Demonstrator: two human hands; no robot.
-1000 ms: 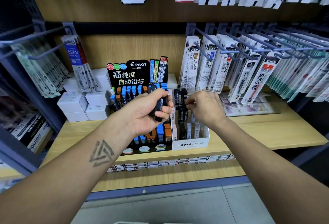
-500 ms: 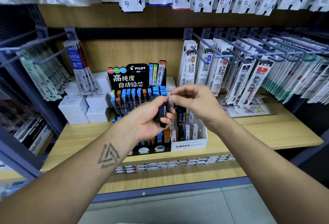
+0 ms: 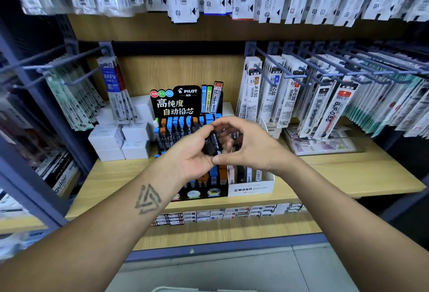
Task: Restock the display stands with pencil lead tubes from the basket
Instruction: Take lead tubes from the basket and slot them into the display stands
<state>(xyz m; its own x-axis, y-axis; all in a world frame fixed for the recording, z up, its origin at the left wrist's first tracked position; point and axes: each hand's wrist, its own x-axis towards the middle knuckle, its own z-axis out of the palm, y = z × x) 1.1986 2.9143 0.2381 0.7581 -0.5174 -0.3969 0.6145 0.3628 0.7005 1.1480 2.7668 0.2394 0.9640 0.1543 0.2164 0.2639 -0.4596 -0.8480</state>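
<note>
My left hand (image 3: 197, 152) grips a small bundle of black pencil lead tubes (image 3: 213, 142) above the shelf. My right hand (image 3: 250, 145) meets it from the right, fingertips pinching the top of one tube and thumb under the bundle. Behind and below them stands the black Pilot display stand (image 3: 185, 103) with rows of blue and orange capped tubes. To its right sits the white Mono display stand (image 3: 250, 189), holding several dark and pale tubes. A pale basket rim (image 3: 176, 289) shows at the bottom edge.
White boxes (image 3: 120, 138) are stacked left of the Pilot stand on the wooden shelf (image 3: 348, 171). Refill packets hang on metal pegs (image 3: 301, 76) at right, left and above. Small boxes line the lower shelf (image 3: 232, 214).
My right hand rose from the Mono stand to the bundle in my left hand and now pinches a tube there. My left hand stayed in place.
</note>
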